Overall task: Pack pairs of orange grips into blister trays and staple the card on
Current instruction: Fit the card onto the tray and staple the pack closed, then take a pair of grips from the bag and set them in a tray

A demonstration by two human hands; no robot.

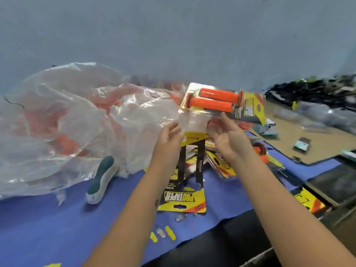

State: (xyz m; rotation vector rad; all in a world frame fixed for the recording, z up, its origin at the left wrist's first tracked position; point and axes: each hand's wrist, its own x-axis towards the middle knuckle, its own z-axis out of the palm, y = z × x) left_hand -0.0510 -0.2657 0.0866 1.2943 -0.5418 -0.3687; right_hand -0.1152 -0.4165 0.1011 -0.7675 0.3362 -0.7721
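A packed blister tray [221,105] with two orange grips and a yellow-black card hangs tilted above the table's middle. The straight fingertips of my right hand [229,137] touch its lower edge; no finger curls round it. My left hand [169,135] pinches the left edge of an empty clear blister tray [192,120]. Below that tray a yellow-black card [185,191] printed PROTAPER reaches down onto the blue table cover [48,218]. Whether the left hand also holds this card is hidden. A teal and white stapler [102,180] lies to the left of my left forearm.
A big clear plastic bag [67,122] with orange grips fills the left. More cards [221,164] and loose orange grips [259,149] lie behind my right hand. Brown cardboard [317,135] with a small box [302,144] lies right. Small yellow and clear scraps [163,232] lie near the front edge.
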